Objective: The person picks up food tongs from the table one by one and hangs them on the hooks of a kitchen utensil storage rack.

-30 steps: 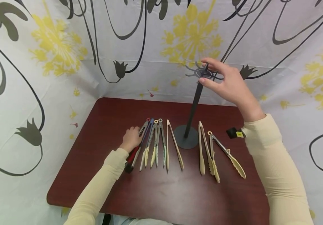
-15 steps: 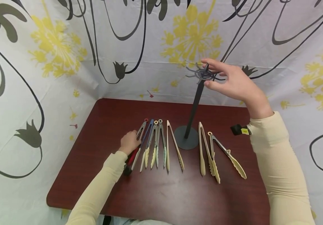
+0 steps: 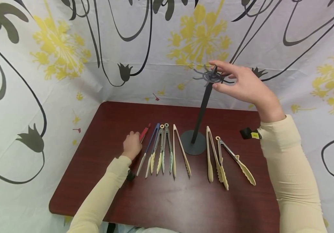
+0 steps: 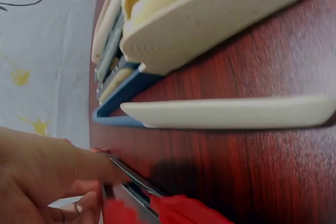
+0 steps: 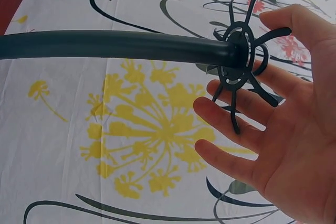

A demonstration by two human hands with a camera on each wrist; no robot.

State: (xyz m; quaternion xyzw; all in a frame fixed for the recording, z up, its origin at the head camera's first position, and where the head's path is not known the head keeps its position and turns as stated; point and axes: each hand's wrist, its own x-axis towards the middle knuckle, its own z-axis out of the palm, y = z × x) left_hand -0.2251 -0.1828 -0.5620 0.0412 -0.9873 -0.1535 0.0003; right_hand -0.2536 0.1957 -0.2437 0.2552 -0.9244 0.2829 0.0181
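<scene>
With our left hand (image 3: 131, 146) we grip the red tongs (image 3: 144, 133) over the table (image 3: 184, 204), just left of the blue-and-cream tongs (image 4: 226, 114). Our right hand (image 3: 245, 83) has its fingers (image 5: 226, 159) spread around the hooked top (image 5: 241, 59) of the black stand (image 3: 203, 108).

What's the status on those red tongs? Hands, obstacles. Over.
Left hand holds red tongs. Right hand at black stand's top. Blue-hinged tongs lie close beside red pair; might crowd left hand.
</scene>
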